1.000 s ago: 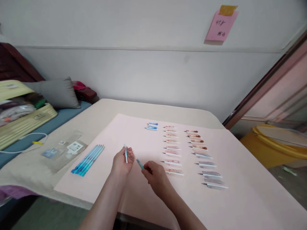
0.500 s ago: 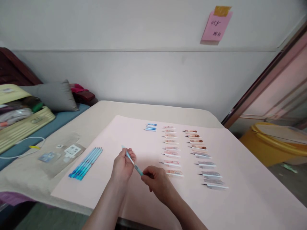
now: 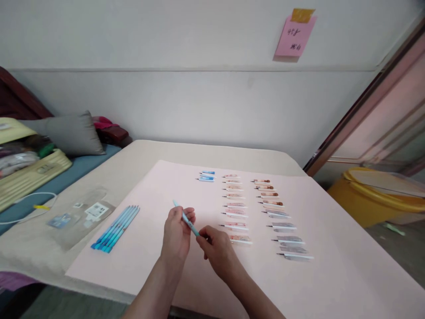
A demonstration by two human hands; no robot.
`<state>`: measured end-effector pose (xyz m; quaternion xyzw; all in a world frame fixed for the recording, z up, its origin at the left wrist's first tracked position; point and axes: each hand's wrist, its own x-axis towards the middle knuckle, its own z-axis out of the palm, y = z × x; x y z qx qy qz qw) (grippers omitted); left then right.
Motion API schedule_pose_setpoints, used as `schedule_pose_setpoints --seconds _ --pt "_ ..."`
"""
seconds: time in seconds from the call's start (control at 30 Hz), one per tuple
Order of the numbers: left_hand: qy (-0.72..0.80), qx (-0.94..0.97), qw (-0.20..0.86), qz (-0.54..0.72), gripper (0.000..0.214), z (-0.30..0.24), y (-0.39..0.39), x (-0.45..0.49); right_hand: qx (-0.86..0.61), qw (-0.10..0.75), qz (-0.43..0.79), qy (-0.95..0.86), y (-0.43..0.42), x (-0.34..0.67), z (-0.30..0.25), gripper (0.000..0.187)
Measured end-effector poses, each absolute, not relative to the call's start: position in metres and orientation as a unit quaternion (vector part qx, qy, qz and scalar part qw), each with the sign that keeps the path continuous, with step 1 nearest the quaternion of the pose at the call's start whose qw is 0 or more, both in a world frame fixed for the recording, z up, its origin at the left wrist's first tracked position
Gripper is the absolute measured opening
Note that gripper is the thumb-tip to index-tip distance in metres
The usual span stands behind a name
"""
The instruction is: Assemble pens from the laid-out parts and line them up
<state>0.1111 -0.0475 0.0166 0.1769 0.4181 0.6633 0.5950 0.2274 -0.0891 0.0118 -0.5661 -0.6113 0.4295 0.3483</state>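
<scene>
A slim light-blue pen [image 3: 191,225] slants between my two hands above a pale pink sheet [image 3: 166,186]. My left hand [image 3: 175,235], palm up, has its thumb and curled fingers around the upper part. The lower end is pinched by my right hand [image 3: 214,248]. Left of my hands lie several whole blue pens [image 3: 116,229] side by side. To the right, thin white refills with dark tips lie beside patterned pen parts in columns: pinkish ones [image 3: 235,212], brown-ended ones [image 3: 270,195] and grey ones [image 3: 288,240]. A small blue group [image 3: 207,177] lies farther back.
A clear plastic bag [image 3: 83,219] with a white label lies left of the sheet. Beyond stand a grey pillow [image 3: 81,135] and a cream basket [image 3: 36,175] of items. A yellow bin [image 3: 365,199] is at right. A pink note [image 3: 294,37] hangs on the wall.
The white section showing between the two blue pen parts is no longer visible; the parts have come together. Both hands have drawn closer. The view has shifted slightly right.
</scene>
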Motion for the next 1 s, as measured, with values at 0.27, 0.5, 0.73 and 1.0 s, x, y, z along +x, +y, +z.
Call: schedule_pose_setpoints --seconds 0.27,0.5,0.73,1.0 --pt "0.415 0.213 0.589 0.66 0.016 0.0176 -0.0502 0.1164 -0.576 0.353 0.29 -0.678 -0.0872 0.2306 0.0093 0.017" --pt "0.42 0.224 0.582 0.659 0.019 0.0187 -0.0504 0.1184 -0.571 0.372 0.277 -0.678 -0.0886 0.2322 0.0072 0.014" --pt "0.42 0.227 0.587 0.654 0.018 0.0189 -0.0521 0.119 -0.562 0.384 0.289 -0.673 -0.088 0.2332 0.0061 0.013" --pt "0.415 0.262 0.603 0.629 0.023 0.0218 -0.0556 0.1204 -0.59 0.395 0.344 -0.614 -0.0864 0.2309 0.0052 0.013"
